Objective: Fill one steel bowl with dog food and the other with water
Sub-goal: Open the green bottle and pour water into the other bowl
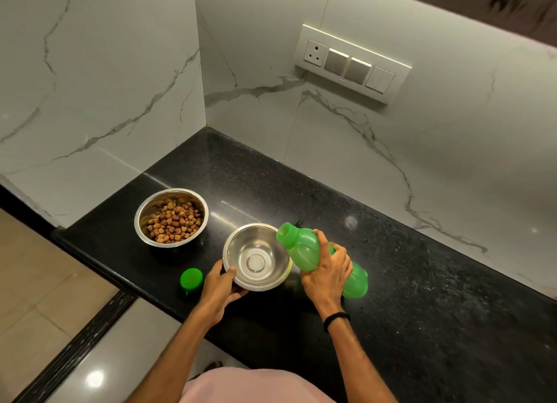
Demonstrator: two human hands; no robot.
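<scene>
One likely-slippery round steel bowl [256,256], rim-pinched by left hand [221,285].
Stiff green plastic bottle [304,249] is clasped mid-body by right hand [327,274].

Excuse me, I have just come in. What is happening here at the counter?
A person is preparing two bowls on the black counter. The right hand holds a green bottle tilted, its open mouth over the rim of an empty steel bowl. The left hand grips that bowl at its near edge. No water shows in it yet. The other steel bowl already holds dog food. The green cap lies on the counter beside the left hand.
</scene>
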